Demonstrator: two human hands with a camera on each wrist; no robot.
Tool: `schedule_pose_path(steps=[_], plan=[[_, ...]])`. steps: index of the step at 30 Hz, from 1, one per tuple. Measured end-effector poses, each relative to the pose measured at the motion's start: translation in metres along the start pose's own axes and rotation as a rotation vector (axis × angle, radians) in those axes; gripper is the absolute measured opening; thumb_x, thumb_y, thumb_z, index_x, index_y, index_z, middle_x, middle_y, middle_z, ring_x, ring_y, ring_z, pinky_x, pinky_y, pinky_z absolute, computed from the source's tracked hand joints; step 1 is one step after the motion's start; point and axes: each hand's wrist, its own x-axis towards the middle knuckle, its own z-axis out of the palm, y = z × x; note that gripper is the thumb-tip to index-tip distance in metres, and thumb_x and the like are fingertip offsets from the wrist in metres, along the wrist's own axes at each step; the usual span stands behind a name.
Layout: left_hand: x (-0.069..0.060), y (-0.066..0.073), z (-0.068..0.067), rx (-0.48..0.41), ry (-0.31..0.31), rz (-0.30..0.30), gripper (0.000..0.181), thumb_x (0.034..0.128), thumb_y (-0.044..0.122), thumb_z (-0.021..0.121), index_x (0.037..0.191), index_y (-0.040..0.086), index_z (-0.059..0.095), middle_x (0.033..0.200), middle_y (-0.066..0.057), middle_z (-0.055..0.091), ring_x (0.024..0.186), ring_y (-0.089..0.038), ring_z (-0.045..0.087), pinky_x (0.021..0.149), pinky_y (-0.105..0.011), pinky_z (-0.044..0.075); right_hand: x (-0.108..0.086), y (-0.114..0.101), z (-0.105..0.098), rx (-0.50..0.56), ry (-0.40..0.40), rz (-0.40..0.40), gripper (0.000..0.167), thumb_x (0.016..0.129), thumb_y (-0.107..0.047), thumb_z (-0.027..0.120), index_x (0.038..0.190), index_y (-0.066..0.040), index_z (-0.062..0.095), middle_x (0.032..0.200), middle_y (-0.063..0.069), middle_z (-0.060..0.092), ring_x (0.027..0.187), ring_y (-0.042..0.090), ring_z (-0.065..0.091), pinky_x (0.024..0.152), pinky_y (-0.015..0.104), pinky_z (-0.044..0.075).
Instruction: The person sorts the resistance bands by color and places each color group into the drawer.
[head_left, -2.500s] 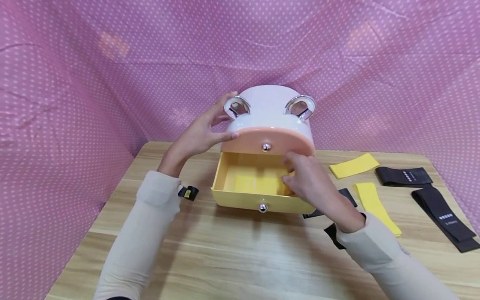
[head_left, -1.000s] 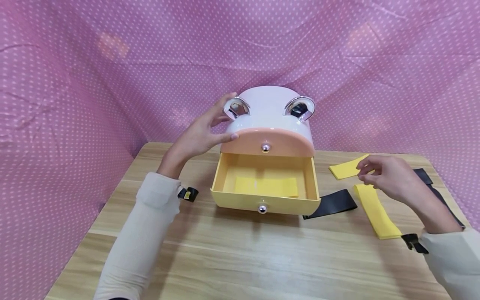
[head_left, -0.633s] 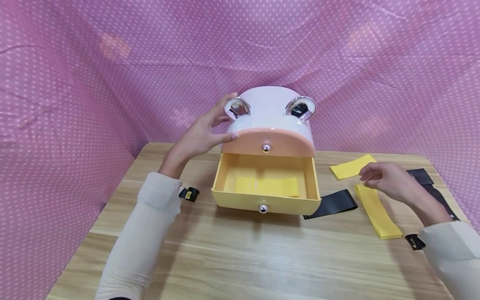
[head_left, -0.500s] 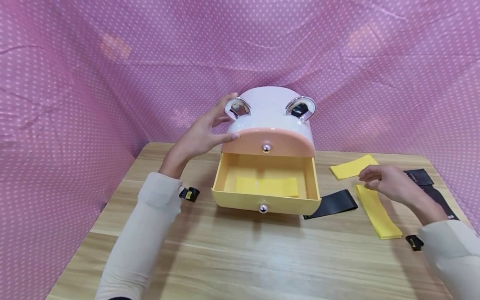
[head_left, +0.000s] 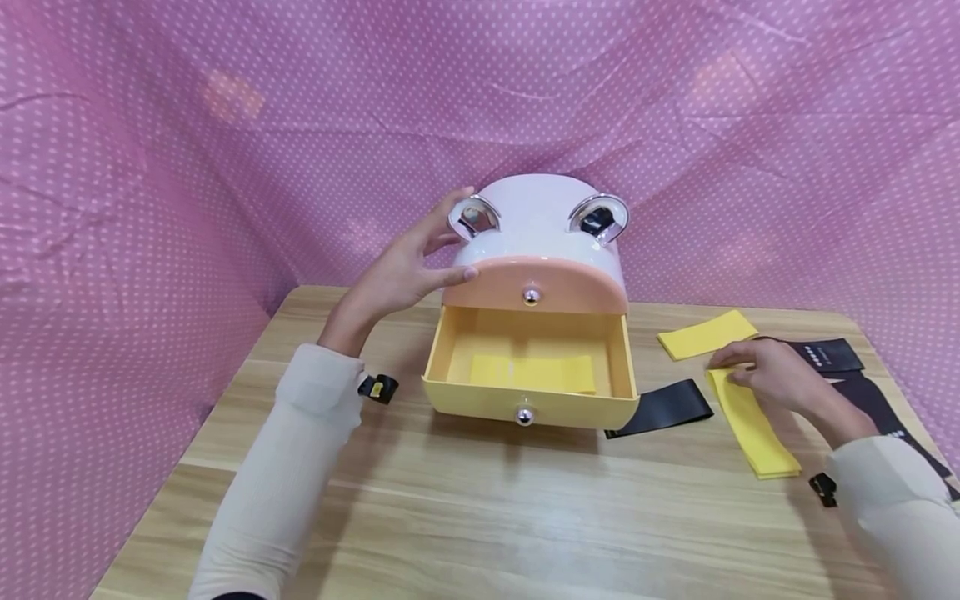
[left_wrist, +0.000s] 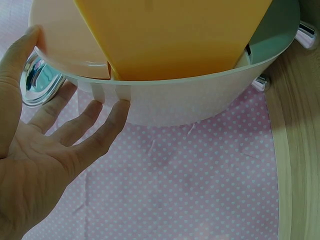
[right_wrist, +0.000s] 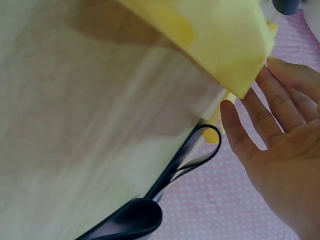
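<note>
A white, frog-like drawer box (head_left: 540, 212) stands on the table, its yellow lower drawer (head_left: 465, 402) pulled out. A flat yellow resistance band (head_left: 555, 374) lies inside that drawer. My left hand (head_left: 393, 271) holds the box's left side, thumb at the peach upper drawer (head_left: 577, 287) and fingertips on the white side wall (left_wrist: 170, 102). On the right, my right hand (head_left: 776, 375) is at the far end of another yellow resistance band (head_left: 753, 429). In the right wrist view its relaxed fingers are beside that band's end (right_wrist: 232, 45), not closed round it.
A third yellow band (head_left: 705, 335) lies behind the right hand. One black band (head_left: 663, 408) sits beside the drawer's right corner. Two more black bands lie at the far right, one of them (head_left: 836, 355) printed with white marks. Pink dotted cloth (head_left: 337, 108) hangs behind the table.
My right hand has left the drawer and moved right, over the table, then slightly down to the yellow band's end. The left hand stays on the box.
</note>
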Motion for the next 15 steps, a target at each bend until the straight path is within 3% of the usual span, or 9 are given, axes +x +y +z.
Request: schedule_pose_path(steps=[4, 7, 15], plan=[[0.0001, 0.0002, -0.0003, 0.007, 0.002, -0.003, 0.097, 0.0941, 0.022, 0.081, 0.165, 0.049, 0.020, 0.172, 0.001, 0.031, 0.149, -0.030, 0.048, 0.119, -0.056, 0.045, 0.0000, 0.0025, 0.0011, -0.012, 0.013, 0.009, 0.024, 0.096, 0.006, 0.065, 0.118, 0.003, 0.075, 0.121, 0.028, 0.073, 0.114, 0.048, 0.066, 0.080, 0.033, 0.056], [0.0002, 0.0003, -0.0002, 0.005, 0.000, -0.005, 0.097, 0.0941, 0.022, 0.081, 0.165, 0.047, 0.020, 0.173, 0.002, 0.029, 0.149, -0.030, 0.048, 0.118, -0.056, 0.046, -0.0009, 0.0031, 0.0025, -0.009, 0.021, 0.021, 0.023, 0.096, 0.006, 0.065, 0.117, 0.002, 0.075, 0.120, 0.028, 0.073, 0.110, 0.045, 0.067, 0.076, 0.030, 0.055], [0.0005, -0.0004, 0.0001, -0.008, 0.002, -0.005, 0.097, 0.0939, 0.023, 0.081, 0.164, 0.051, 0.020, 0.173, 0.003, 0.027, 0.149, -0.030, 0.048, 0.115, -0.054, 0.049, -0.0022, 0.0054, 0.0074, 0.013, 0.050, 0.010, 0.022, 0.097, 0.007, 0.064, 0.116, 0.002, 0.074, 0.118, 0.028, 0.072, 0.110, 0.046, 0.066, 0.085, 0.053, 0.059]])
